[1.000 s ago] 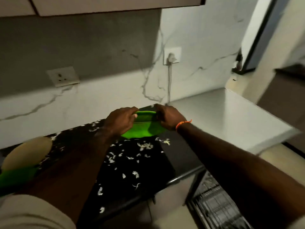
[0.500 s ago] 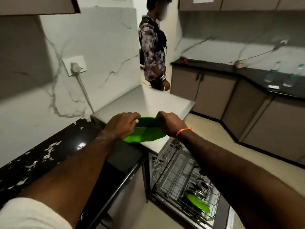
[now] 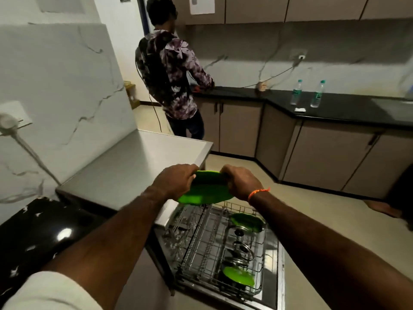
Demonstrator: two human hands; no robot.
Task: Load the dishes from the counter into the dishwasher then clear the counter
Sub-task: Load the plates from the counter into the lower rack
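A green plate hangs in the air, gripped at its far rim by my left hand and my right hand. It is above the far end of the pulled-out wire rack of the open dishwasher. In the rack stand another green plate at the far right, a third green plate near the front, and metal lids between them. The black counter lies at my lower left.
A steel worktop sits over the dishwasher. A person in a patterned shirt stands at the far black counter, which holds two water bottles. Brown cabinets line the right. A plug and cable are on the left wall.
I have turned right from the littered black counter with the green plate in both hands. The plate now hangs over the dishwasher rack instead of the counter.
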